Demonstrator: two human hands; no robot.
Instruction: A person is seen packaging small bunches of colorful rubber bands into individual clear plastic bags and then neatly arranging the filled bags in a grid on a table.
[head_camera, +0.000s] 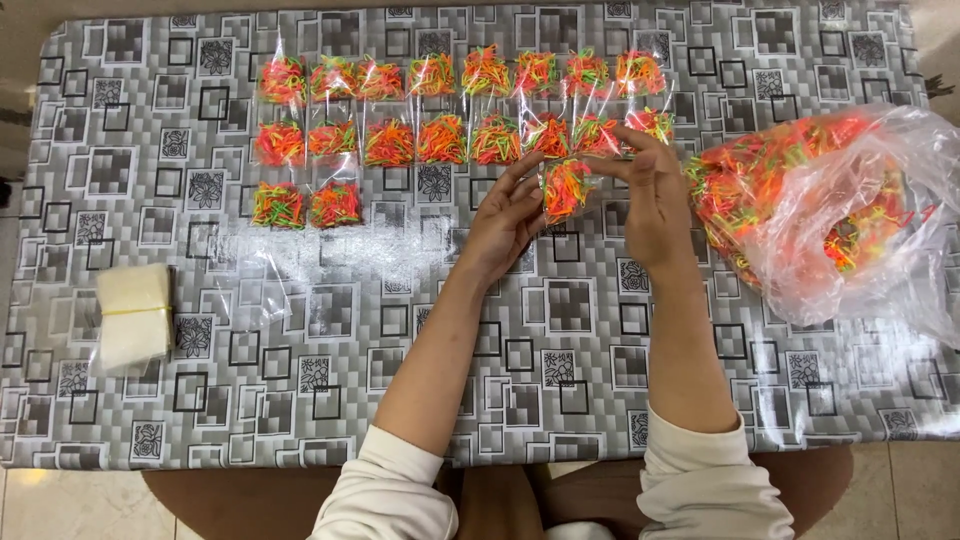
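Note:
Both my hands hold one small clear packet filled with orange, green and pink rubber bands, just above the table. My left hand grips its left side with fingers spread. My right hand pinches its top right corner. Several filled packets lie in rows at the back of the table, the third row having only two packets at the left.
A large clear plastic bag of loose coloured bands lies at the right. A stack of empty small bags bound by a band sits at the left. The table has a grey patterned cloth.

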